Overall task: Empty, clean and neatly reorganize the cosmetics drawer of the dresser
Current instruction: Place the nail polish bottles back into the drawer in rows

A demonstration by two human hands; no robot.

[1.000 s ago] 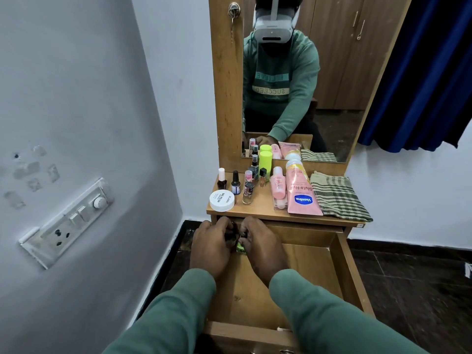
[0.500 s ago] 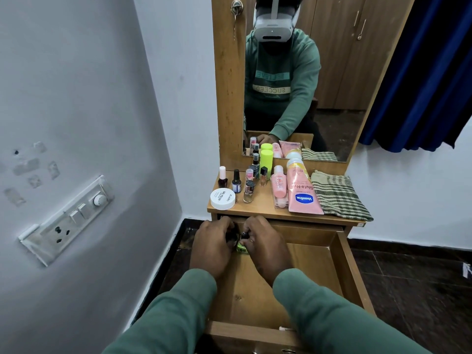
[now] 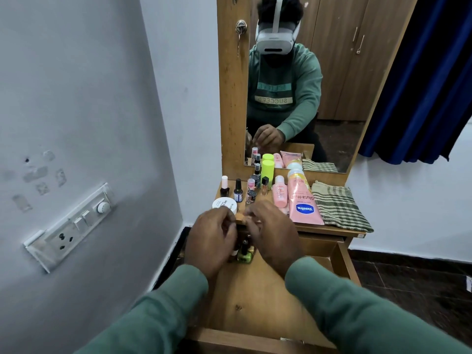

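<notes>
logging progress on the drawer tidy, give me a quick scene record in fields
drawer: pulled open
in drawer: small nail polish bottles, back left corner
hands: left hand and right hand close together over those bottles; grip unclear
dresser top: white jar, pink Vaseline tube, checked cloth, lime bottle, row of small bottles

One cloth [image 3: 339,206], one jar [image 3: 224,203], one drawer [image 3: 255,300].
</notes>
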